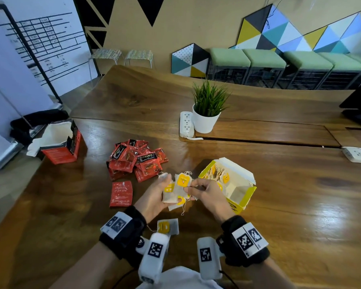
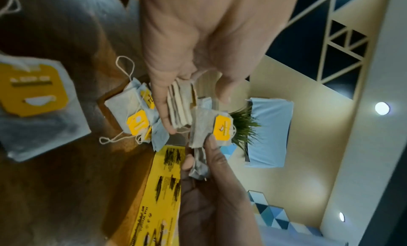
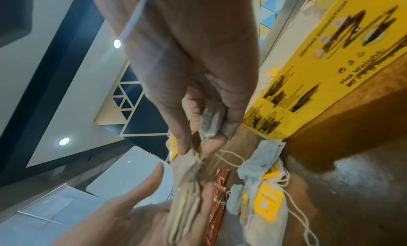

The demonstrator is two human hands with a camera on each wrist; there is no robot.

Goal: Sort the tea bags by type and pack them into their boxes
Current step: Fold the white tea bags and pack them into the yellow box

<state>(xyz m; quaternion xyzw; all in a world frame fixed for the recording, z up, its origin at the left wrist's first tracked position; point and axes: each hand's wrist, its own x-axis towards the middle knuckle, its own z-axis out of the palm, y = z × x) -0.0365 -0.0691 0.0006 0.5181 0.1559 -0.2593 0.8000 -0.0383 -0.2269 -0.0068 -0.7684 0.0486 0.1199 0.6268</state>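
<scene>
My left hand (image 1: 165,190) grips a stack of paper tea bags (image 2: 179,107) with yellow tags, just left of the open yellow box (image 1: 241,202). My right hand (image 1: 191,188) pinches one yellow-tag tea bag (image 1: 182,181) at the stack's edge; the right wrist view shows my right hand (image 3: 198,147) pinching the bag's paper. More yellow-tag bags (image 3: 262,188) lie on the table below the hands, and one lies nearer me (image 1: 168,226). Several stand inside the yellow box. A pile of red sachets (image 1: 136,159) lies to the left, with the open red box (image 1: 61,147) further left.
A single red sachet (image 1: 121,193) lies flat left of my left hand. A potted plant (image 1: 206,109) and a white power strip (image 1: 187,124) stand further back on the wooden table (image 1: 300,205). Another power strip (image 1: 358,154) sits at the right edge.
</scene>
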